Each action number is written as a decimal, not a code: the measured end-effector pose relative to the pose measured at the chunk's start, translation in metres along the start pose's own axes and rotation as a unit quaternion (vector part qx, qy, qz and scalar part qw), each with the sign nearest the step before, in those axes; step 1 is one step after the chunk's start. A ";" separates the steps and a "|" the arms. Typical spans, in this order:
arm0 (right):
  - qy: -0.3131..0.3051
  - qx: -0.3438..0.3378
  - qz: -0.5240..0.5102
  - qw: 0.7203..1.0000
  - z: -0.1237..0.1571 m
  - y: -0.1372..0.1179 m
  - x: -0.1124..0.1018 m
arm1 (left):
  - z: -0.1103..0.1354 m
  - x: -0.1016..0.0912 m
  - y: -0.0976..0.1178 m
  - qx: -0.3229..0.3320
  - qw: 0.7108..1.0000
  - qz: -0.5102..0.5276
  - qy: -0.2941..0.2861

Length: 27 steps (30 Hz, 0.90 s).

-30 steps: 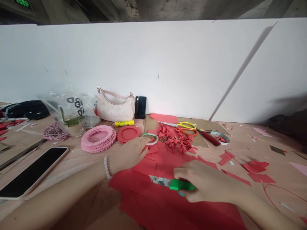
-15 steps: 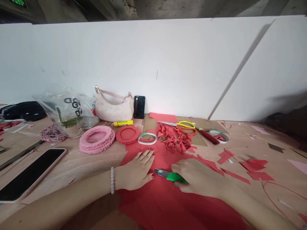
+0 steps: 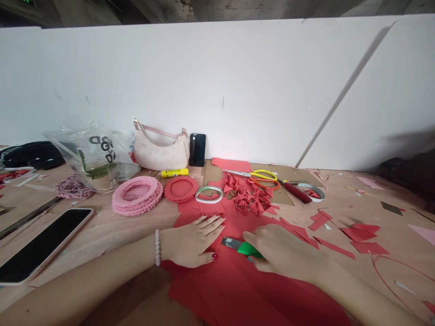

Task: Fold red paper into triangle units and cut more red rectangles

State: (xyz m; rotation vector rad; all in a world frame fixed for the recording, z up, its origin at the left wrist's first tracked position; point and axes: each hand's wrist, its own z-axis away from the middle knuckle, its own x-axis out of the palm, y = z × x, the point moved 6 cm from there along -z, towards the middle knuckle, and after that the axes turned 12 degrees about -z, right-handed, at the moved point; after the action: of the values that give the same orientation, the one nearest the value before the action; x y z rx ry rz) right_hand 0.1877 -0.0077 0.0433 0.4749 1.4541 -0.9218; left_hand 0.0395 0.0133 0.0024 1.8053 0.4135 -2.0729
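Red paper (image 3: pixel 234 290) in several overlapping sheets covers the middle of the table in front of me. My left hand (image 3: pixel 192 242) lies flat on it, fingers stretched out and pointing up and to the right. My right hand (image 3: pixel 278 249) is wrapped round the green handle of a utility knife (image 3: pixel 249 249). The knife's metal blade end points left, toward the fingers of my left hand, just above the paper and apart from them. Folded red paper pieces (image 3: pixel 248 194) are heaped beyond my right hand.
Behind the paper are a tape roll (image 3: pixel 209 194), red rings (image 3: pixel 181 189), pink scalloped rings (image 3: pixel 137 195), a glue stick (image 3: pixel 174 173) and scissors (image 3: pixel 251 174). A phone (image 3: pixel 44 246) lies left. Red scraps (image 3: pixel 360 233) are scattered right. A white wall (image 3: pixel 204 81) closes off the back.
My left thumb has drawn back from the knife tip and the left fingers have turned slightly to the right. The knife has shifted a little to the right, still in my right hand.
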 end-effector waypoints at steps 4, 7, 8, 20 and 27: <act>-0.013 0.005 -0.023 1.000 0.001 0.000 -0.004 | 0.000 -0.002 0.001 0.013 1.000 0.001 0.003; -0.024 0.013 -0.042 0.999 0.001 0.002 -0.007 | 0.001 -0.004 0.000 0.032 0.999 0.008 0.002; -0.027 0.016 -0.045 0.999 0.001 0.003 -0.008 | 0.001 -0.004 0.000 0.039 0.999 0.012 0.000; 0.001 0.002 -0.030 1.000 0.002 -0.001 -0.002 | 0.005 -0.010 -0.007 0.077 0.995 0.059 0.039; -0.010 0.003 -0.053 0.999 0.009 0.005 -0.005 | 0.004 -0.008 -0.006 0.070 0.995 0.058 0.037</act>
State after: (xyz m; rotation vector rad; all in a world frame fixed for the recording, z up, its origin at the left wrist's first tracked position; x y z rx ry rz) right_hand 0.1983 -0.0103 0.0478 0.3949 1.4701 -1.0120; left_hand 0.0343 0.0174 0.0111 1.9419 0.1818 -2.0058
